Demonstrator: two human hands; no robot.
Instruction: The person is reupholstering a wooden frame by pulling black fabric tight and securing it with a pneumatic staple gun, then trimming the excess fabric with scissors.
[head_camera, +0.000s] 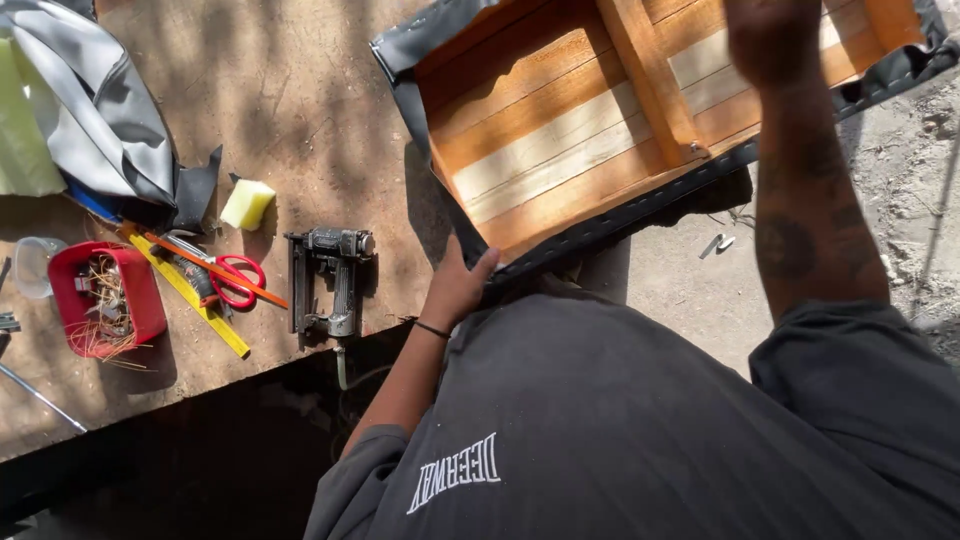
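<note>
Gripping wooden frame (600, 130) tilted off table (300, 120) edge, left hand (455, 290) clamped on its near corner | right hand (775, 40) on far slats, grasp unclear | staple gun (330, 280), scissors (235, 280), red tub (105, 300) left of grip

Light: you work in bright, hard sunlight.
Shadows: dappled patches mottle the brown wooden surface (300, 110); deep black below its near edge.
Glare: pale slats wash out.
Focus: your raised right hand (770, 35) is dark, slightly blurred.
</note>
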